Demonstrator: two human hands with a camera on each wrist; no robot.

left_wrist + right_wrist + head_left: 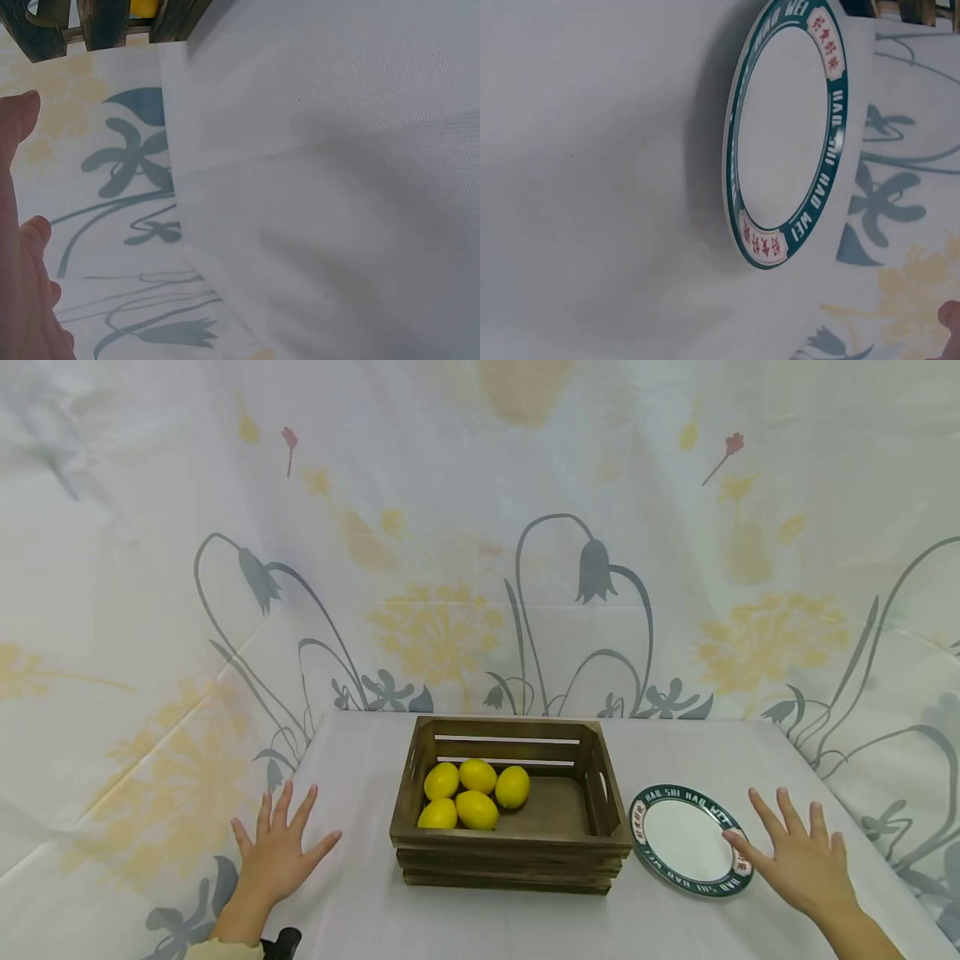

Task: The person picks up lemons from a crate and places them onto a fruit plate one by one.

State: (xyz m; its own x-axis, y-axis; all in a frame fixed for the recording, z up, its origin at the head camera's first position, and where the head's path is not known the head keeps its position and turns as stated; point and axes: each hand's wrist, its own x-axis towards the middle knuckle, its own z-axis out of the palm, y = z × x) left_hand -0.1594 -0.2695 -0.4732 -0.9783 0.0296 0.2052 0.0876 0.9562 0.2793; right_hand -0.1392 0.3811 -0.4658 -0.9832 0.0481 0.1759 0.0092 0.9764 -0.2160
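Several yellow lemons (477,810) lie in the left part of a brown slatted wooden crate (517,853) at the middle of the table. To the right of the crate is a white plate (686,843) with a green lettered rim; the right wrist view shows the plate (784,127) too. My left hand (277,857), fingers spread, is left of the crate and apart from it. Near the plate's right edge, my right hand (806,864) has its fingers spread and holds nothing; whether its thumb touches the rim I cannot tell.
A white cloth covers the table (352,760). Behind it and at both sides hangs a pale curtain (450,527) printed with grey and yellow flowers. A dark strap piece (283,942) shows at the left wrist.
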